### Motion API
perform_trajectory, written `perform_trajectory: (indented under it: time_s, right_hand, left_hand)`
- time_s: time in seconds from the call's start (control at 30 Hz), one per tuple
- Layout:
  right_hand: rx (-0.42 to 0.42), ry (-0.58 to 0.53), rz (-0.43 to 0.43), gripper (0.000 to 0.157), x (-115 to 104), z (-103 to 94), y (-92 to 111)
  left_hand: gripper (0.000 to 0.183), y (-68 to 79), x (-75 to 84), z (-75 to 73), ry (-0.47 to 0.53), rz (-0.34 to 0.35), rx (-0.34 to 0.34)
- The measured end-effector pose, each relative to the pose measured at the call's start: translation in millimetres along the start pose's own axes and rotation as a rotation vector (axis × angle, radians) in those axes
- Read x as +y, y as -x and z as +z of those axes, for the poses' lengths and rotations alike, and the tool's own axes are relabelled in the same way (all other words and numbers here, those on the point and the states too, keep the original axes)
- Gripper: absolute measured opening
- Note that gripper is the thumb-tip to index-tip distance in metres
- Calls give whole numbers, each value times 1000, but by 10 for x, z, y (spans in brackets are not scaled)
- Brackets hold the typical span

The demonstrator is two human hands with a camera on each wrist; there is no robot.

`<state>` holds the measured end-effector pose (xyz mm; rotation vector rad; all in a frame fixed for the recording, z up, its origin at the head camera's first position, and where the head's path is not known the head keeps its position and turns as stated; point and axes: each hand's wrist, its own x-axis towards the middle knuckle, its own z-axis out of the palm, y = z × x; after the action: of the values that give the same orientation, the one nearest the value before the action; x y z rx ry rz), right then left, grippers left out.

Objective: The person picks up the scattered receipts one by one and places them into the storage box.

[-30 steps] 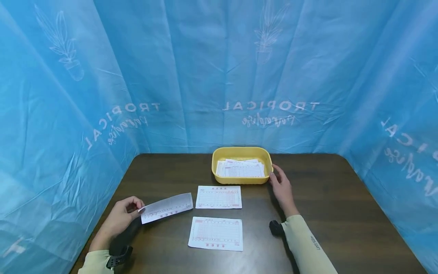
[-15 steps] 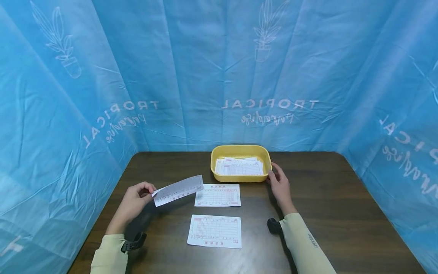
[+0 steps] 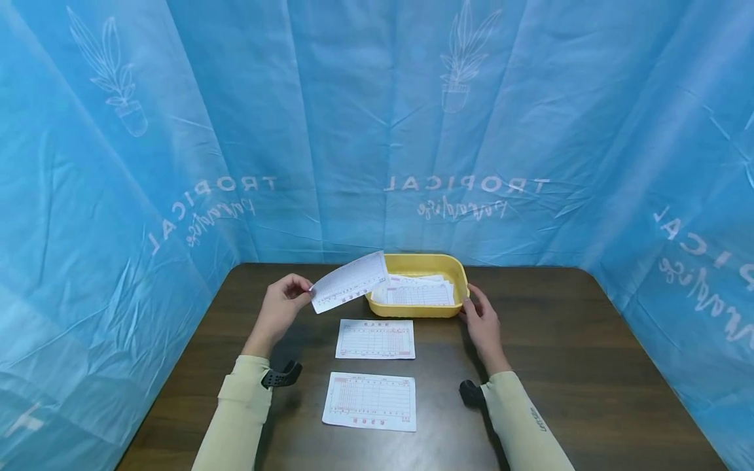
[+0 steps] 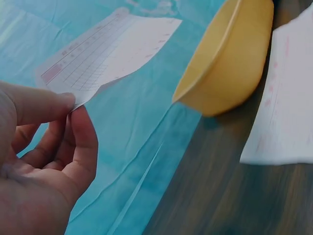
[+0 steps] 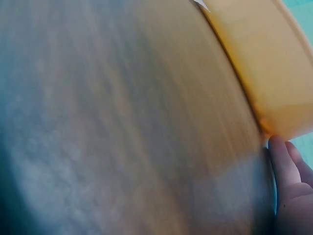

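Observation:
My left hand (image 3: 280, 306) pinches one corner of a printed form slip (image 3: 349, 282) between thumb and fingers. The raised slip bows slightly, and its far end overlaps the left side of a yellow plastic tub (image 3: 415, 313). In the left wrist view the slip (image 4: 105, 54) hangs off the thumb and index finger, beside the tub. Several similar slips (image 3: 415, 296) lie inside the tub. My right hand (image 3: 484, 327) touches the tub's right front corner with extended fingers and thumb, also seen in the right wrist view at the tub wall (image 5: 264, 63).
Two more form slips lie flat on the dark wooden table (image 3: 589, 366): an upper slip (image 3: 375, 339) just in front of the tub, and a lower slip (image 3: 370, 401) nearer me. A blue printed curtain (image 3: 353, 131) surrounds the table's back and sides.
My left hand has moved right and away from me, carrying the slip from left of the flat slips up to the tub's left edge. My right hand stays at the tub.

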<state>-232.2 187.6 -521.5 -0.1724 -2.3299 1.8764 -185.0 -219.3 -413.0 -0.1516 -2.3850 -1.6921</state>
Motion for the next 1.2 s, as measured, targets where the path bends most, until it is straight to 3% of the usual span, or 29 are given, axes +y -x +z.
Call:
perform_trajectory:
  time_s: [0.27, 0.97, 1.2]
  right_hand:
    - [8, -14, -12, 48, 57, 20, 42]
    - [33, -11, 3, 46, 49, 0, 26]
    - [24, -42, -1, 44, 32, 17, 17]
  left_hand:
    - [7, -187, -56, 293, 44, 45, -12]
    - [7, -449, -23, 698, 34, 46, -57]
    - [11, -470, -25, 810, 26, 3, -74]
